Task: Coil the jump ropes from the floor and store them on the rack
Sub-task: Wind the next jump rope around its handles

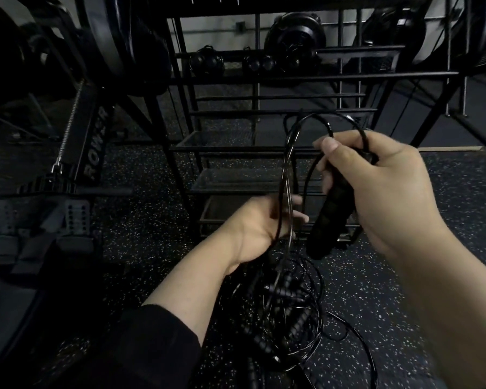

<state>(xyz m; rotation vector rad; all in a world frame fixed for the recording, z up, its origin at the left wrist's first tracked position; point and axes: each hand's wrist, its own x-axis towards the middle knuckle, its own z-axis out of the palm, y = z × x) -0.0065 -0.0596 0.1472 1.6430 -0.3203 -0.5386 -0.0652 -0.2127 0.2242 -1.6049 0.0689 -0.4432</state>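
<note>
My right hand [376,186] grips the black ribbed handle [330,217] of a jump rope, held upright in front of the rack. Its thin black cord [288,164] loops up over my fingers and runs down through my left hand [258,226], which is curled round the cord lower down and is blurred. On the speckled floor beneath my hands lies a tangled pile of black jump ropes [281,313] with several handles in it. The black metal rack [264,150] stands straight ahead, its low shelves behind the rope.
A rowing machine [93,147] with its footrests stands at the left. Dark round weights [292,49] sit on the rack's upper shelf. A loose cord [357,335] trails over the rubber floor [141,220] to the right of the pile.
</note>
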